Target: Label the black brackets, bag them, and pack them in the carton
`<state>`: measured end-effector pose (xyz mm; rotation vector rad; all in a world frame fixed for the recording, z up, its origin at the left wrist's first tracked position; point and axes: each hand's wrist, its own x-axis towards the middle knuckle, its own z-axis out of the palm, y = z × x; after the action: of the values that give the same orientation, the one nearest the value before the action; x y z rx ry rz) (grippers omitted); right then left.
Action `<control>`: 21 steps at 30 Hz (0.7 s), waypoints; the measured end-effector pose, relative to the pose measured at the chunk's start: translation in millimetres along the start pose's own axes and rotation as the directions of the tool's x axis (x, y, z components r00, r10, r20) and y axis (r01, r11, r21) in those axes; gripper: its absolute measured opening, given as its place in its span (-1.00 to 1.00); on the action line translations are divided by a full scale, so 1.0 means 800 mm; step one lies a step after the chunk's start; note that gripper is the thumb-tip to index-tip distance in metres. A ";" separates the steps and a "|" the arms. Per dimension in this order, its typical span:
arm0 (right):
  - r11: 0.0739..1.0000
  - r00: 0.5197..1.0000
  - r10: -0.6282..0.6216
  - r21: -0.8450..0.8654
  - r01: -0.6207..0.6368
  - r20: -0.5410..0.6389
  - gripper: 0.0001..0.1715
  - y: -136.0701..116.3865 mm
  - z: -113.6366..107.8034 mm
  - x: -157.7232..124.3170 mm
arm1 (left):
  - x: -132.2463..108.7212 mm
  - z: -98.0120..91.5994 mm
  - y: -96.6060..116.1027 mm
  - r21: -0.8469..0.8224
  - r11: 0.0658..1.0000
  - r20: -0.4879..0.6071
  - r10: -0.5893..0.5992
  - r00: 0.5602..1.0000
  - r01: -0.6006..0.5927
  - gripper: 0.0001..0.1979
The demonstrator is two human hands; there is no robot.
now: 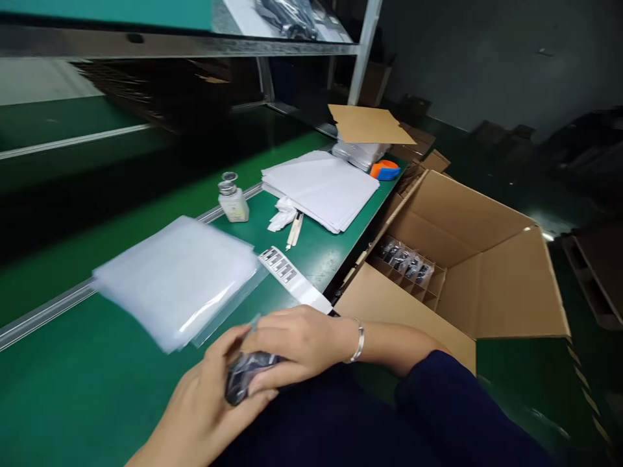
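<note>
Both hands are closed around a dark object in a clear plastic bag (pixel 239 381), held low over the front edge of the green bench. My left hand (pixel 202 395) grips it from the left, fingers curled over its top. From the right, my right hand (pixel 292 340) wraps it, with the thumb pressed along its side. Much of the object is covered by the fingers, and its kind cannot be made out. Just beyond the hands lie a stack of clear plastic bags (pixel 178 279) and a strip of printed labels (pixel 292 275).
An open carton (pixel 506 279) with divided cells holding several bagged dark items (pixel 406 259) stands right of the bench. On the bench are white sheets (pixel 321 185), a pump bottle (pixel 234 204), a cutter knife (pixel 294 230) and an orange-blue tape dispenser (pixel 385 170). A metal shelf (pixel 195 47) crosses above.
</note>
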<state>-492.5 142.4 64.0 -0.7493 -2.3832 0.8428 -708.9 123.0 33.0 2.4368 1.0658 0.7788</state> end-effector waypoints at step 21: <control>-0.421 -0.327 0.671 0.021 -0.907 -0.666 -0.66 0.281 -0.193 -0.464 | 0.000 0.072 -0.074 0.048 0.967 0.283 -0.252 0.925 0.249 -0.63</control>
<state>-56.7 116.4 -82.7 -3.0794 -0.8347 0.1232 -706.5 154.9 -43.0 2.2706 1.2315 0.3248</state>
